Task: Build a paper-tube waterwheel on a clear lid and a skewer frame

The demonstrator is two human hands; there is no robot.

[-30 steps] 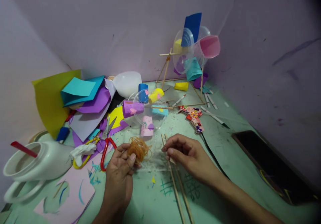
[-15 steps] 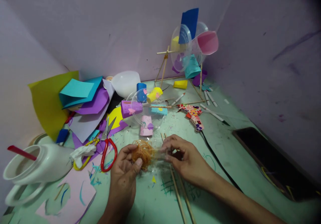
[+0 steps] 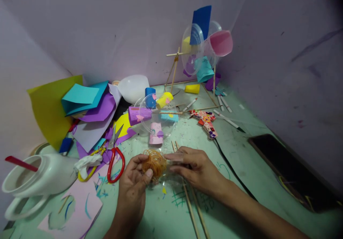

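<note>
A tangled bunch of orange rubber bands (image 3: 154, 163), in what looks like a clear plastic bag, is held between the thumb and fingers of my left hand (image 3: 134, 185). From the other side my right hand (image 3: 197, 164) reaches to the bag (image 3: 171, 167); its thumb and index finger are a little apart at the clear plastic, and whether they grip it is hard to see. Two thin wooden sticks (image 3: 193, 205) run under my right hand. Just beyond lies a small wheel of clear plastic lids (image 3: 146, 121) with coloured paper cups around it.
Red-handled scissors (image 3: 115, 167), coloured paper sheets (image 3: 88, 99) and a white jug (image 3: 45, 182) crowd the left. A flower-patterned glue gun (image 3: 207, 123) with a black cord and a dark phone (image 3: 292, 171) lie right. A stick stand (image 3: 175, 69) holds a larger cup wheel behind.
My right hand's fingers have opened out and moved left, closer to the rubber bands. My left hand keeps its hold on them. The view has shifted slightly.
</note>
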